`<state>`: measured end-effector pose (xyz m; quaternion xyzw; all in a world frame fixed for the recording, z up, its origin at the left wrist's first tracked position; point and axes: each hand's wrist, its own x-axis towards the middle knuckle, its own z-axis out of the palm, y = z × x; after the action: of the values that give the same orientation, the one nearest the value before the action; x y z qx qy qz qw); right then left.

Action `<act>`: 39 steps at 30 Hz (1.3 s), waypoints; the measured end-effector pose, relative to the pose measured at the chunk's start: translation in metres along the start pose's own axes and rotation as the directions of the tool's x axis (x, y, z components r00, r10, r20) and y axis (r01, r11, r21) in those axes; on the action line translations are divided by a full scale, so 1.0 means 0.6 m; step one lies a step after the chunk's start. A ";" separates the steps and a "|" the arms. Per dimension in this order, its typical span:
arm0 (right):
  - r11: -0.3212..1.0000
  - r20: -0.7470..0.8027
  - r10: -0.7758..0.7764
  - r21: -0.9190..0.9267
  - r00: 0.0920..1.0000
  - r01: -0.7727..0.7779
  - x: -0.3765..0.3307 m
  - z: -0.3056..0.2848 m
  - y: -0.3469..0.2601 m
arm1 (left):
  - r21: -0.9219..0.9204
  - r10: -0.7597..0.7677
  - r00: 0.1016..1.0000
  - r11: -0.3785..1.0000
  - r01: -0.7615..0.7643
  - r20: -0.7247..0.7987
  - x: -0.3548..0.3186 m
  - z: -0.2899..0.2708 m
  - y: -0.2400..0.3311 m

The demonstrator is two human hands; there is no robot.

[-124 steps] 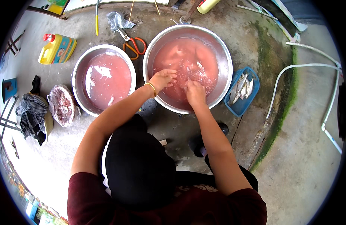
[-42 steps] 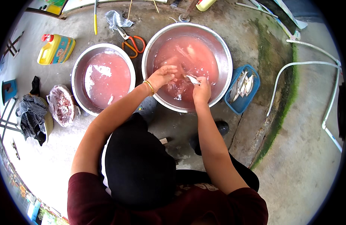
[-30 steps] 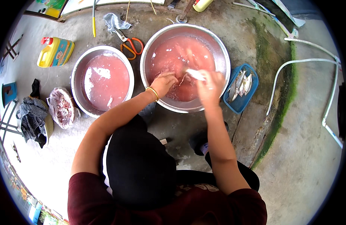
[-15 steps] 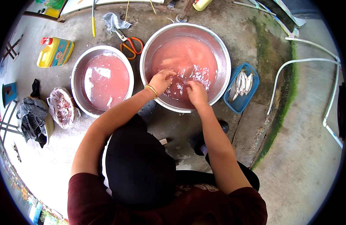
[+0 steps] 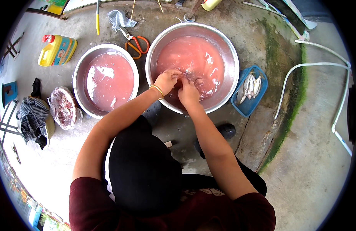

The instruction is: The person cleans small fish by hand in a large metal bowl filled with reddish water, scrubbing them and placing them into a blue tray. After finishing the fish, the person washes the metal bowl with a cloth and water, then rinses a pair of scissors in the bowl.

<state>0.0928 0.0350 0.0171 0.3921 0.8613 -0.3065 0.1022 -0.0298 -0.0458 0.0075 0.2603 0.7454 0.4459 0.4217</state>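
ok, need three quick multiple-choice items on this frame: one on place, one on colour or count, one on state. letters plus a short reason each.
1. Where is the blue basket of fish?
A. right of the large metal basin
B. between the two basins
C. beside the yellow jug

2. How many metal basins hold pink water?
A. one
B. two
C. three

3. What are the hands doing?
A. resting on the knees
B. gripping the scissors
C. both dipped in the large basin's water

Key: 1 A, the basket sits against the large basin's right rim. 2 B, the large basin and the smaller basin to its left. 3 C, the left hand and right hand meet in the pink water; the orange-handled scissors lie untouched on the ground.
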 end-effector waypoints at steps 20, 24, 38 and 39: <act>0.918 -0.496 -0.225 -0.397 0.839 0.012 0.078 -0.072 0.142 | -0.018 -0.089 0.995 0.996 0.090 0.054 0.005 -0.006 -0.005; 0.953 -0.144 -0.149 -0.283 0.978 0.104 0.067 -0.055 0.156 | -0.005 -0.094 0.994 0.995 0.095 0.046 0.006 -0.004 -0.008; 0.977 0.247 -0.064 -0.182 0.967 0.111 0.014 -0.028 0.109 | 0.050 -0.020 1.000 0.999 0.021 -0.015 0.009 0.000 -0.005; 0.977 0.233 -0.161 -0.098 0.959 0.188 0.018 -0.020 0.121 | 0.038 -0.018 1.000 0.999 0.018 -0.003 0.020 0.004 -0.025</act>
<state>0.1401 0.0856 -0.0105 0.2705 0.8924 -0.3044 0.1942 -0.0342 -0.0427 -0.0112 0.2609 0.7566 0.4283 0.4195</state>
